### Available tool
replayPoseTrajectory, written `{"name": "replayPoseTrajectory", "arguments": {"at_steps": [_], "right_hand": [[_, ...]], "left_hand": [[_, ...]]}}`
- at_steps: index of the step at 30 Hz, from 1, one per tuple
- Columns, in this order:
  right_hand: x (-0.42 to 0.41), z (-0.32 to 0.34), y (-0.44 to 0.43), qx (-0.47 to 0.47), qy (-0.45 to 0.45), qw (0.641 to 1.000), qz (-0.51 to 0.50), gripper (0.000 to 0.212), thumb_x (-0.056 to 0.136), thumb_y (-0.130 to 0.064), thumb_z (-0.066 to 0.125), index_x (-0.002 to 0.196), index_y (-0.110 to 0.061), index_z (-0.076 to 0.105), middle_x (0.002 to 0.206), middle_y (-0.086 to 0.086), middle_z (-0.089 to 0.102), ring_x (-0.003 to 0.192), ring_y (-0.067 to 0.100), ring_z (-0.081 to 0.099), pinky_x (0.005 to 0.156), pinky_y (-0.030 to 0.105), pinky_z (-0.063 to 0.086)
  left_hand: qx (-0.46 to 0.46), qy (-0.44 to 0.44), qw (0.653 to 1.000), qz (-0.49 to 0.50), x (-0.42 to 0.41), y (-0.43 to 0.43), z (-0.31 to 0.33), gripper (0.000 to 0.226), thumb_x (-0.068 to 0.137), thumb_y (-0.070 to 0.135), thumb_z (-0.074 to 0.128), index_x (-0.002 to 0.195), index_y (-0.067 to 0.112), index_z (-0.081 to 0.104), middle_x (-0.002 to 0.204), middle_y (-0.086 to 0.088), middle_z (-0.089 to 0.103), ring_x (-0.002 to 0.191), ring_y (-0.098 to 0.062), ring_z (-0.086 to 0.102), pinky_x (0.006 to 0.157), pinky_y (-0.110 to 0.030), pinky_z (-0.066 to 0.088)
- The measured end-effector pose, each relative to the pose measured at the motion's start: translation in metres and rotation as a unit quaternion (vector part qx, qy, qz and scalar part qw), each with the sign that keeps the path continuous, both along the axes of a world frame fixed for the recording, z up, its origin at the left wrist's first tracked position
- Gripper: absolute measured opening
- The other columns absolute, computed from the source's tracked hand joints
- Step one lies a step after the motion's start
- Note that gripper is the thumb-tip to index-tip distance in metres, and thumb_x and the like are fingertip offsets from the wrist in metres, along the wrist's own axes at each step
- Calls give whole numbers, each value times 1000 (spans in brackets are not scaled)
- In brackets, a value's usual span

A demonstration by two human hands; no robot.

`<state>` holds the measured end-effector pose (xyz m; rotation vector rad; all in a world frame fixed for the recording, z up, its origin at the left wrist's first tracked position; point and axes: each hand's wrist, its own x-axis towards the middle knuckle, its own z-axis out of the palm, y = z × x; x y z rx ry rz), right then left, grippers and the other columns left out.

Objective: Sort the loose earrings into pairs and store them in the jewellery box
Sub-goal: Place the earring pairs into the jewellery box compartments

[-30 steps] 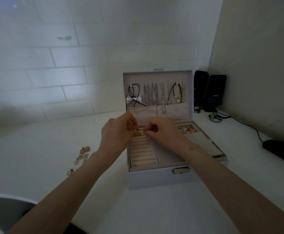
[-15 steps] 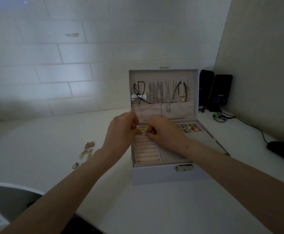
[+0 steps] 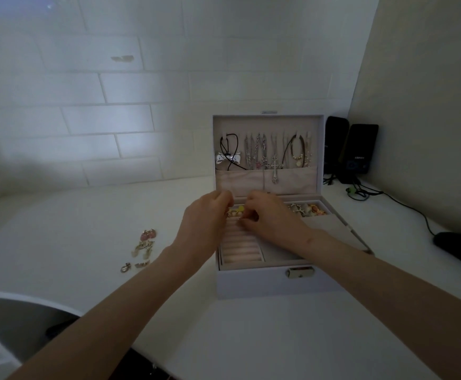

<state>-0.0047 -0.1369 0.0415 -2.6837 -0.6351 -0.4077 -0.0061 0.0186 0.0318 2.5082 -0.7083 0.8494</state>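
Meeting over the open box [image 3: 265, 283], the left hand [image 3: 206, 219] and right hand [image 3: 274, 219] pinch a gold earring [image 3: 233, 213] between curled fingertips.

Open desk [image 3: 251, 338] fronts the jewellery box [image 3: 265, 283]; upright lid [image 3: 267, 123] (necklaces [image 3: 262, 154] hanging) walls the back; loose earrings [image 3: 143, 248] lie left.

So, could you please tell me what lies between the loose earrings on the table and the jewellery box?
In the head view, only bare white table lies between the loose earrings and the jewellery box, crossed by the left forearm.
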Motion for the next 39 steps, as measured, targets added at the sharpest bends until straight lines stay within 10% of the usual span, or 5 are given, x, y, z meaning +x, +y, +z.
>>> {"name": "replayPoseTrajectory", "arguments": {"at_steps": [6,22,32,39], "right_hand": [[-4,2,5,-26,-11,999,-36,17,85,-20,62,81,-4,64,86,1,43,82,18,47,67,25,32],[-6,-1,1,-27,-57,994,-89,17,84,-34,64,85,-19,73,94,1,60,100,19,47,81,26,30],[-9,1,4,-37,-46,992,-112,20,86,-36,62,89,-19,72,97,2,60,101,21,47,83,31,31],[-24,20,10,110,-98,984,-102,22,87,-30,62,76,-12,67,78,0,63,75,15,54,79,33,45]], "left_hand": [[112,-41,993,24,-4,-7,8,34,50,-13,73,72,7,57,67,-10,60,54,-26,56,46,-26,27],[20,91,995,-34,7,0,-1,14,77,5,67,90,9,63,89,-5,72,85,-25,65,72,-37,50],[138,31,989,44,-8,-9,15,15,91,16,53,105,13,59,102,-7,64,93,-28,55,69,-25,22],[-83,-123,988,32,-20,33,21,18,78,9,69,94,13,62,89,0,63,77,-18,55,68,-29,40]]}}
